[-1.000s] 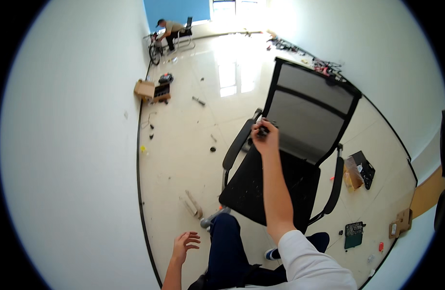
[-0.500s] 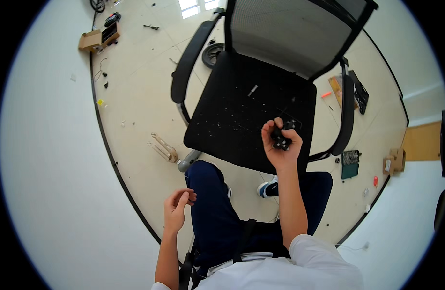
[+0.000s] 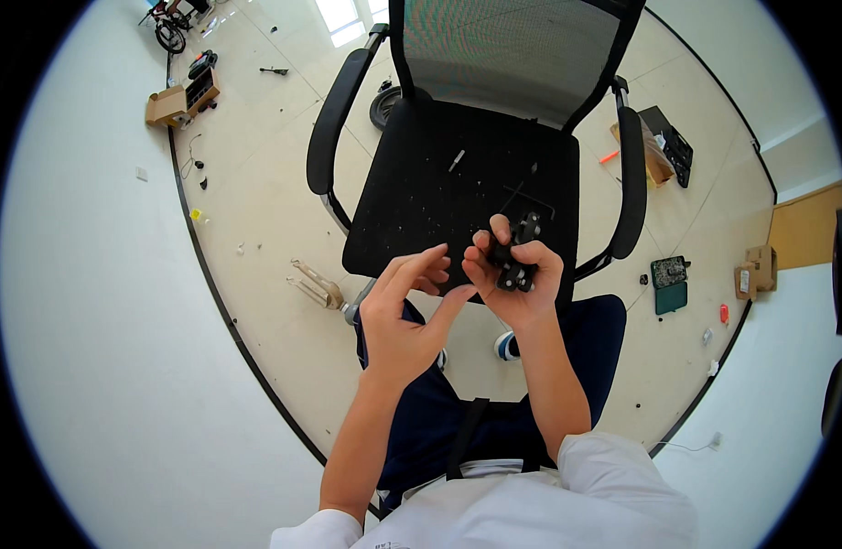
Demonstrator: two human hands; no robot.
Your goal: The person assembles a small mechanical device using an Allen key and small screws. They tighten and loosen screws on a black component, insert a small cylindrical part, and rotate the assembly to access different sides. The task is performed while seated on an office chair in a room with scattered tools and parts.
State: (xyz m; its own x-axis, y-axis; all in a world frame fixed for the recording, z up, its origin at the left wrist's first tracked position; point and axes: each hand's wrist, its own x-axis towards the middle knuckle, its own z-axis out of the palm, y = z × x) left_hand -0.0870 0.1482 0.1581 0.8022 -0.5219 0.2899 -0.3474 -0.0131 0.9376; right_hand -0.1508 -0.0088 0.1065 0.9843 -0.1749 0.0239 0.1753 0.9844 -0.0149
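My right hand (image 3: 538,297) is closed around a small black metal part (image 3: 515,273) with silver bolt heads; its exact kind I cannot make out. The fingers curl over its left side, with the thumb on its right. Just left of it, my left hand (image 3: 394,334) is open, fingers apart and thumb pointing toward the right hand, holding nothing. Both hands are over the front edge of a black office chair seat (image 3: 403,206). On the seat beyond the right hand lie a black hex key (image 3: 535,200) and a short whitish stick (image 3: 457,160).
The chair's armrests (image 3: 339,123) flank the seat. On the floor are a beige fork-shaped part (image 3: 318,288) at left, an open green case (image 3: 670,297) and cardboard boxes (image 3: 762,268) at right. A wheel (image 3: 381,110) lies behind the chair; an open carton (image 3: 169,107) sits far left.
My left hand has risen from beside my left knee to next to the right hand. The right hand still grips the black part, which has turned. The view has shifted slightly.
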